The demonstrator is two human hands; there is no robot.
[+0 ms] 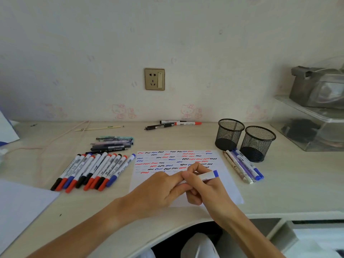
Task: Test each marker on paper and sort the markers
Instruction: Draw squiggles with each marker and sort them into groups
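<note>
A blue-ended marker (pixel 207 175) is being held over the lower half of the test paper (pixel 226 185), the right hand (pixel 202 185) curling its grip round the barrel while the left hand (pixel 163 187) is pinching the near end, probably to work the cap. Left of the paper a row of markers (pixel 91 170) is lying, apparently sorted; right of it, a smaller group (pixel 243 167) beside two mesh cups (pixel 243 138) on the surface (pixel 290 183).

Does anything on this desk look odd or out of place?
Mildly: both mesh cups stand empty while the pens lie loose on the desk beside them. A few more pens lie apart by the wall. Nothing looks spilled or broken.
</note>
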